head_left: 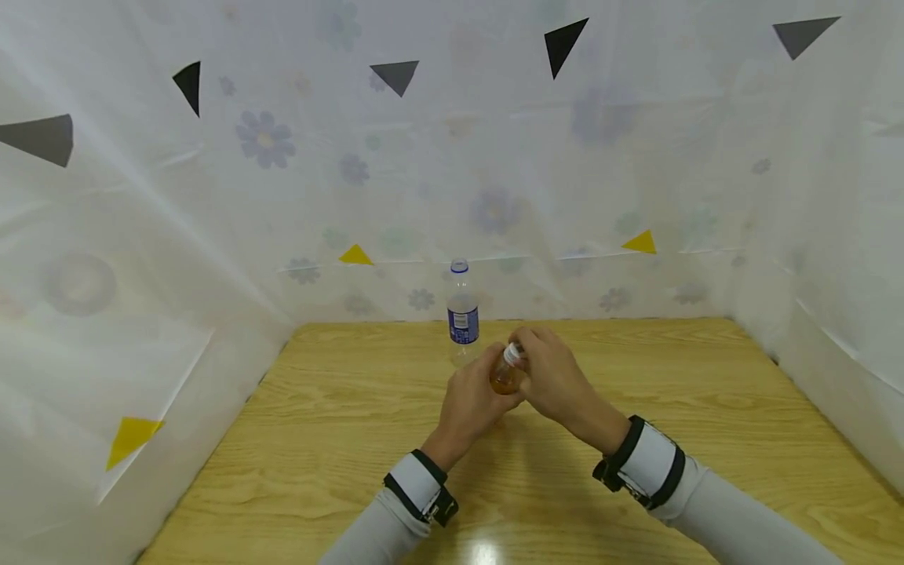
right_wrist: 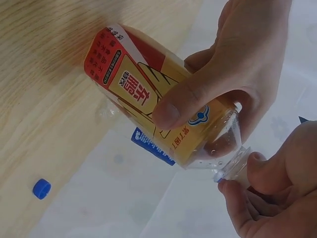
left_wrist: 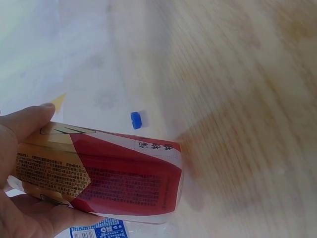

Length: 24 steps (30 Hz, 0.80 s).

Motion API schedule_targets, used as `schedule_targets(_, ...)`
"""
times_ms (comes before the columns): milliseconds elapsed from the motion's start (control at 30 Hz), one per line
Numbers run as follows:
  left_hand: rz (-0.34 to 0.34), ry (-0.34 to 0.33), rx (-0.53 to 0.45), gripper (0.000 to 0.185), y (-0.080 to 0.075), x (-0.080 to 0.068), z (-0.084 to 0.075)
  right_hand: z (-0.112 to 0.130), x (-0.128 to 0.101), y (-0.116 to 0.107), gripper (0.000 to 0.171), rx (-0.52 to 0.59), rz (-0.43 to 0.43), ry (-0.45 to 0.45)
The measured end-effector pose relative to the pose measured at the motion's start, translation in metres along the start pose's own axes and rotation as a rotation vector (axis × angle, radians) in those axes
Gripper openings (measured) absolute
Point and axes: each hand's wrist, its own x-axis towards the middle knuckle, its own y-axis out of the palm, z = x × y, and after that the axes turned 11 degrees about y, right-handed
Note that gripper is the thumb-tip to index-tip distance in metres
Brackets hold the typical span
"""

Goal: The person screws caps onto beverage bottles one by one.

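My left hand (head_left: 475, 402) grips a drink bottle (left_wrist: 126, 173) around its body, fingers on one side and thumb on the other. A red and gold label wraps the bottle, and amber liquid shows inside it in the head view. With thumb and fingers, my right hand (head_left: 561, 384) pinches the white cap (head_left: 512, 355) at the bottle's neck. Whether the cap is loose cannot be seen. Just behind the hands stands a clear plastic bottle (head_left: 463, 324) with a blue label and an uncapped mouth. A small blue cap (right_wrist: 41, 189) lies apart on the table.
The wooden table (head_left: 339, 439) extends to both sides of the hands. White patterned sheeting (head_left: 438, 173) hangs behind and along the left and right sides, with black, grey and yellow triangles on it.
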Motion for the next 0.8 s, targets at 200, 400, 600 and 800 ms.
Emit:
schedule_targets(200,0.003,-0.004,-0.003,0.061,0.0006,-0.0009,0.0001,0.0,-0.0017,0.0018,0.033,0.007,-0.022,0.005)
schedule_targets(400,0.002,-0.007,-0.012,0.053,-0.0005,-0.0015,-0.0008,0.0019,-0.0017,0.0018,0.033,0.0,-0.025,0.008)
schedule_targets(600,-0.001,-0.013,-0.013,0.053,-0.0003,-0.0019,-0.0006,0.004,-0.0019,0.0012,0.035,-0.009,-0.018,0.026)
schedule_targets(800,-0.003,-0.021,-0.005,0.055,0.0008,-0.0021,-0.0004,0.0049,-0.0015,0.0026,0.033,-0.025,-0.024,0.036)
